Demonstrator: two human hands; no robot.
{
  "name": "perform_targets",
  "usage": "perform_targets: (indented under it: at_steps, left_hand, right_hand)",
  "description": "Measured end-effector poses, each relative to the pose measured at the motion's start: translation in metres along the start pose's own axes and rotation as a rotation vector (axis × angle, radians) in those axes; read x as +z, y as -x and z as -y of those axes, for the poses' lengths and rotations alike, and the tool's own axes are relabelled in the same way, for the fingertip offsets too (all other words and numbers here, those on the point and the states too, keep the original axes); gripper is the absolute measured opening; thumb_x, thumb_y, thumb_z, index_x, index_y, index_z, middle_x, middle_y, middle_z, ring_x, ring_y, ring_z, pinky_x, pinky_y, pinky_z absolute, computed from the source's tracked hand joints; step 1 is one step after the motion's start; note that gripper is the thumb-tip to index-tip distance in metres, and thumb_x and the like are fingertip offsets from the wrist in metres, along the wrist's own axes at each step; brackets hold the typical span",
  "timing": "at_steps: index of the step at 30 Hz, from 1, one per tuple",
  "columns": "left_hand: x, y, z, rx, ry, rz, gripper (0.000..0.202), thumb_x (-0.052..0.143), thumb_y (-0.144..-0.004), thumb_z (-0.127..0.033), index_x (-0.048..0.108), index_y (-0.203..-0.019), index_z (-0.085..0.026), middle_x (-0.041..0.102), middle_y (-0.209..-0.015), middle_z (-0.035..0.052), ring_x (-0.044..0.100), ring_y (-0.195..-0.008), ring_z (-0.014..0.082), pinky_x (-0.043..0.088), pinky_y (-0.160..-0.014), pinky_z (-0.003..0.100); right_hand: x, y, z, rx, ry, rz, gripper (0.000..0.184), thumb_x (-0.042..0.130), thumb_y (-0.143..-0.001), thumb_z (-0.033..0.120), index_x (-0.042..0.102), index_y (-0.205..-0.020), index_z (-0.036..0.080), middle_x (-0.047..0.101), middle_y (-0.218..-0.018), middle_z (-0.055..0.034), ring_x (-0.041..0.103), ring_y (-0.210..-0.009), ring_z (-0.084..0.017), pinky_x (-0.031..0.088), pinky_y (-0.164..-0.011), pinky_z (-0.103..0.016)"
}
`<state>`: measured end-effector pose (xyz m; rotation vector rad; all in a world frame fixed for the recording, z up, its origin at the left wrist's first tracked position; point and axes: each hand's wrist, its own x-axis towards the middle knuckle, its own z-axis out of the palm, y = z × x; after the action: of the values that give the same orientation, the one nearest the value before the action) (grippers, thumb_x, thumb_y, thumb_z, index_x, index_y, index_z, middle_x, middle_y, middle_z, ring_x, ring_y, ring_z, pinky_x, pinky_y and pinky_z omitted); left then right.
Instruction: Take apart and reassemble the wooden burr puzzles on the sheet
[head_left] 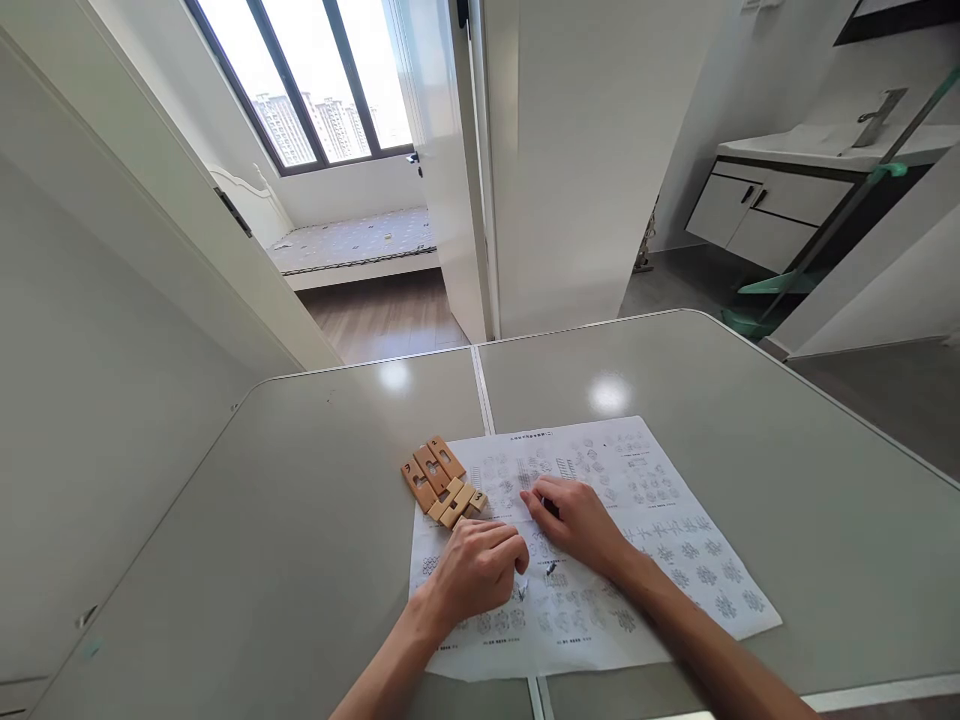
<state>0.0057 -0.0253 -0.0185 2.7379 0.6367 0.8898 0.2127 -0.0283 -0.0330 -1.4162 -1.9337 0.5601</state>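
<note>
My left hand (pixel 484 565) rests on a printed paper sheet (pixel 615 470), its fingers curled down and closed. Whatever may be inside them is hidden. Just beyond its knuckles lies a cluster of wooden puzzle pieces (pixel 454 503), light brown and notched, one marked with a number. Darker flat wooden pieces (pixel 431 468) with cut-out slots and numbers lie side by side against that cluster. My right hand (pixel 576 515) is on the middle of the sheet, fingers loosely bent with a gap between them and nothing visible held. Line drawings of assembled shapes cover the paper.
The grey table (pixel 322 540) has a pale seam (pixel 481 385) down its middle and a light rim. Past its far edge are an open door (pixel 442 170), a bed (pixel 360 240) under a window, and a washbasin cabinet (pixel 772 205) at the right.
</note>
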Motion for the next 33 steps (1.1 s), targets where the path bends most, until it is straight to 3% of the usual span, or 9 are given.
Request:
perform_targets:
  at_steps: [23, 33]
  left_hand:
    - [0.0015, 0.0026, 0.0001, -0.018, -0.042, 0.041, 0.031, 0.041, -0.086, 0.004, 0.053, -0.072, -0.021, 0.063, -0.061, -0.0048, 0.051, -0.050, 0.0110, 0.032, -0.051, 0.028]
    - [0.0004, 0.0019, 0.0018, -0.020, -0.045, -0.037, 0.031, 0.041, -0.085, 0.004, 0.052, -0.071, -0.021, 0.061, -0.059, -0.0043, 0.050, -0.049, 0.0111, 0.038, -0.053, 0.026]
  right_hand:
    - [0.0014, -0.0001, -0.0001, -0.019, 0.006, -0.009, 0.045, 0.045, -0.109, 0.037, 0.042, -0.067, 0.022, 0.056, -0.065, 0.0011, 0.046, -0.057, -0.014, 0.031, -0.057, -0.027]
    - [0.0009, -0.0016, 0.0003, -0.032, 0.015, -0.024, 0.046, 0.044, -0.108, 0.037, 0.041, -0.065, 0.023, 0.057, -0.064, 0.0004, 0.046, -0.056, -0.014, 0.032, -0.056, -0.028]
